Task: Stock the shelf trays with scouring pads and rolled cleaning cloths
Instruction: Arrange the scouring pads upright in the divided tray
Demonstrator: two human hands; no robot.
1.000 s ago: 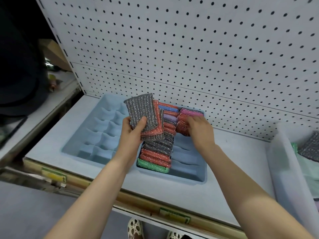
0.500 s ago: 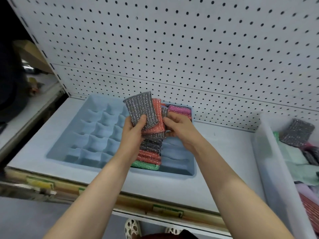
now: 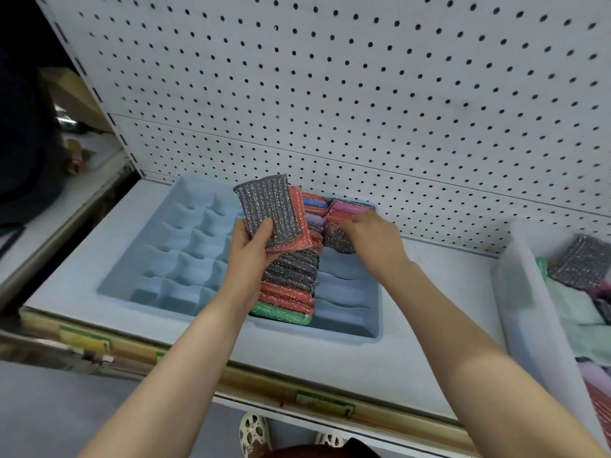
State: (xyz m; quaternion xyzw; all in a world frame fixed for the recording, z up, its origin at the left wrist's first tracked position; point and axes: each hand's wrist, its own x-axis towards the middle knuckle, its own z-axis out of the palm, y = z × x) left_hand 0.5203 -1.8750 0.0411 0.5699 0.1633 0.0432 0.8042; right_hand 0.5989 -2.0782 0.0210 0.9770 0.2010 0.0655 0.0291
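Feeding the tray (image 3: 185, 226) slot by slot, spare pads (image 3: 274, 213) are kept fanned in the left hand (image 3: 251, 256), thumb clamped on top for easy peeling, while one grey pad (image 3: 337, 241) is pinched by the right hand (image 3: 373, 236) into the rightmost column.

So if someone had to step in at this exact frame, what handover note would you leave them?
Left hand: grips a small stack of scouring pads, grey one in front, orange behind, above the blue tray.
Right hand: pinches a grey pad, lowering it into the right column near the back.
Done: the middle column is packed with pads front to back; the right column's back end holds pink ones.
Left: most of the right column, all the left-side cells. More stock sits in the white bin to the right.
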